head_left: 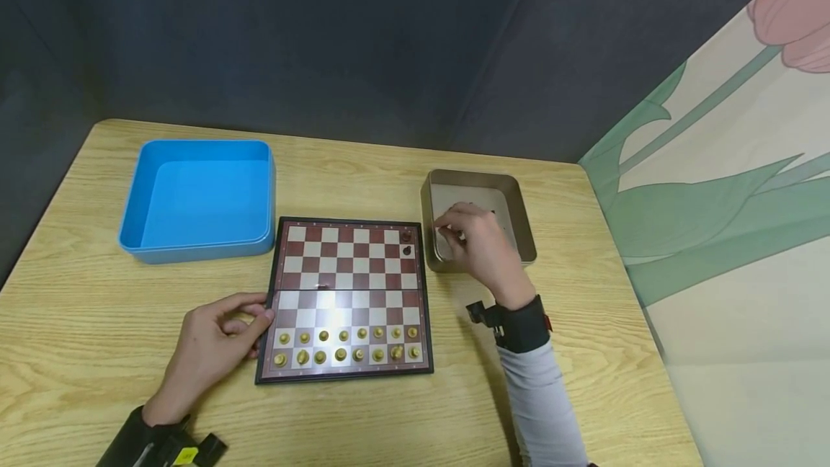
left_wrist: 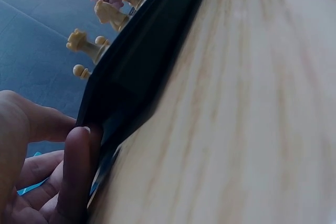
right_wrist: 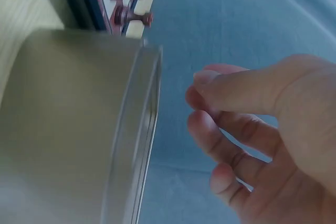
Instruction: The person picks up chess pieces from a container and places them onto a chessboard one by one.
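A folding chessboard (head_left: 350, 299) lies on the table, with two rows of yellowish chess pieces (head_left: 340, 354) on its near side. At its far right corner stand a dark red pawn (head_left: 406, 250) and a taller dark red piece (head_left: 406, 236). My left hand (head_left: 217, 341) pinches the board's left edge between thumb and fingers. Over the left part of a metal tin (head_left: 527, 225) is my right hand (head_left: 476, 243), thumb and fingertips bent close together. No piece shows between those fingertips in the right wrist view. The hand hides much of the tin's inside.
A blue box (head_left: 207, 200) without a lid sits at the back left of the wooden table (head_left: 344, 424). Dark cloth (head_left: 311, 42) hangs behind the table. On the right is a flower-patterned panel (head_left: 733, 215). A small dark red mark lies near the board's fold.
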`<state>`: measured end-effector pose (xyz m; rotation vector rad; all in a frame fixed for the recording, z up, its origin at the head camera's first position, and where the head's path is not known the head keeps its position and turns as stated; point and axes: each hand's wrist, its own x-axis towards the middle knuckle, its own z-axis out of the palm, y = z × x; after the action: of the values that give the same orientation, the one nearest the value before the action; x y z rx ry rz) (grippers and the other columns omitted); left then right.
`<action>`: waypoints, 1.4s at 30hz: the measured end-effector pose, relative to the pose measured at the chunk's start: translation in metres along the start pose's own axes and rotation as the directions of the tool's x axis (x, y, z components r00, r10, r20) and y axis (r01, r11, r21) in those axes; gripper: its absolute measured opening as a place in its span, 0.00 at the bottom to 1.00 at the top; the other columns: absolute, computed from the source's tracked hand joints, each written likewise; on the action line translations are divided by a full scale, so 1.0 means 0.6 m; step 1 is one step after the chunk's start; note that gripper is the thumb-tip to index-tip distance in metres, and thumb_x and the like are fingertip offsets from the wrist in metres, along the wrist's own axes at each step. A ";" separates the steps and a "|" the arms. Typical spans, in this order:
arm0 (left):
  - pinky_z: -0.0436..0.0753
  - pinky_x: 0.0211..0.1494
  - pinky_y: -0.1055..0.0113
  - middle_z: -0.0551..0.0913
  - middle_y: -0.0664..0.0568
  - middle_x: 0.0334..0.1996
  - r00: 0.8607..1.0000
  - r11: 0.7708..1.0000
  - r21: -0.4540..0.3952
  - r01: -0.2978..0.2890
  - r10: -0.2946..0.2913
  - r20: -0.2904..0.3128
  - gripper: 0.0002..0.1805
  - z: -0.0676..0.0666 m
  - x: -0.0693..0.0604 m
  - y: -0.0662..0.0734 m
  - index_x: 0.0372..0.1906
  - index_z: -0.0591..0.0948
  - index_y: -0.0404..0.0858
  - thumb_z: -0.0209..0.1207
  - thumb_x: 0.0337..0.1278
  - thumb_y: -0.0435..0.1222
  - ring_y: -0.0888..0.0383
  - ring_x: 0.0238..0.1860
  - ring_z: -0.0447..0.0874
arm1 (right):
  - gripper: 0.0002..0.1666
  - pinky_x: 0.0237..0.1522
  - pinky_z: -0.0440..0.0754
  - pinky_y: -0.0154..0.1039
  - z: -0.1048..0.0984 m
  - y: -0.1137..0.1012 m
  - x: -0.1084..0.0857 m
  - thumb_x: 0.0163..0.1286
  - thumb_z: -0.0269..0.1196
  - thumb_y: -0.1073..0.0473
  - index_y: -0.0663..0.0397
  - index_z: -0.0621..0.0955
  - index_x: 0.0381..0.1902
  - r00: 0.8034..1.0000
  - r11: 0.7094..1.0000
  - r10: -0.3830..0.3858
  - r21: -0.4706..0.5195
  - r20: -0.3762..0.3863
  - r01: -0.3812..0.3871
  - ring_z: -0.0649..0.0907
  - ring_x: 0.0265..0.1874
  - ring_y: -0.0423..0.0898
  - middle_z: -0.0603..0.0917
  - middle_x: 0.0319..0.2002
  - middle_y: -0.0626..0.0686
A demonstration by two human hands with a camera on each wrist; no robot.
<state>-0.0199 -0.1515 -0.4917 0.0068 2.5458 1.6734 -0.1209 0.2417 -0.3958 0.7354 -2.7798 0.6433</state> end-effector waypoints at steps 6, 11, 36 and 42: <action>0.86 0.22 0.68 0.90 0.42 0.40 1.000 1.000 0.017 -0.024 0.024 -0.007 0.20 0.000 0.000 0.000 0.61 0.84 0.28 0.70 0.68 0.31 0.64 0.20 0.86 | 0.08 0.37 0.89 0.44 -0.013 0.017 -0.006 0.72 0.68 0.73 0.64 0.90 0.45 0.999 0.999 0.040 0.001 -0.019 -0.040 0.89 0.38 0.51 0.89 0.44 0.58; 0.83 0.21 0.71 0.90 0.42 0.39 0.999 0.998 0.058 -0.040 0.041 -0.009 0.18 -0.001 -0.001 0.001 0.59 0.85 0.29 0.69 0.69 0.32 0.63 0.20 0.85 | 0.08 0.33 0.87 0.44 -0.016 0.039 -0.013 0.72 0.67 0.74 0.65 0.90 0.46 0.995 0.996 0.088 -0.004 -0.048 -0.088 0.88 0.34 0.50 0.89 0.42 0.58; 0.86 0.20 0.65 0.89 0.40 0.41 1.000 0.999 0.037 0.018 -0.019 0.007 0.18 -0.002 -0.002 0.006 0.60 0.85 0.31 0.69 0.70 0.34 0.59 0.17 0.87 | 0.08 0.37 0.90 0.50 -0.008 0.083 -0.022 0.73 0.67 0.74 0.66 0.90 0.47 0.971 0.971 0.238 -0.019 -0.024 -0.239 0.89 0.38 0.57 0.88 0.41 0.62; 0.85 0.19 0.65 0.90 0.40 0.40 1.000 0.999 0.036 0.008 -0.008 -0.001 0.18 -0.001 -0.002 0.004 0.59 0.85 0.31 0.70 0.69 0.33 0.59 0.17 0.87 | 0.10 0.41 0.91 0.52 0.006 0.090 -0.021 0.74 0.64 0.74 0.69 0.88 0.49 0.965 0.965 0.263 -0.015 0.006 -0.263 0.89 0.41 0.59 0.84 0.46 0.64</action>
<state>-0.0190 -0.1508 -0.4891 -0.0009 2.5726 1.6248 -0.1382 0.2877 -0.4221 0.3675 -2.9121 0.6659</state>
